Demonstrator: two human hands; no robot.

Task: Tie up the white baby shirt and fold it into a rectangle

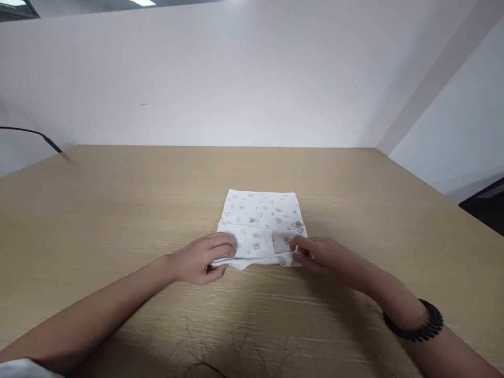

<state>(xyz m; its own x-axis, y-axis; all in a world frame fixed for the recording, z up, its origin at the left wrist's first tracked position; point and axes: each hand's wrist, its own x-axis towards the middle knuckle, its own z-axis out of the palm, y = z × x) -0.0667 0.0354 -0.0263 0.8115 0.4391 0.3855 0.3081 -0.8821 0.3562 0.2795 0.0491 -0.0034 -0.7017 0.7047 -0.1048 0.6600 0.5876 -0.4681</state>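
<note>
A white cloth (262, 215) printed with small green and pink figures lies partly folded on the wooden table, its near part doubled over into layers. My left hand (207, 257) pinches the near left corner, thumb below and fingers on top. At the near right corner, the fingertips of my right hand (315, 253) are closed on the cloth's edge. Between the hands the near edge is slightly raised and wavy. A plain greyish patch shows on the cloth beside my right fingers. What lies under the folds is hidden.
The wooden table (137, 199) runs back to a white wall (236, 79). A black cable (51, 143) reaches over the left edge, and a dark object (486, 202) stands at the right edge. A black coiled band (421, 325) circles my right wrist. Dark hair strands hang near the bottom.
</note>
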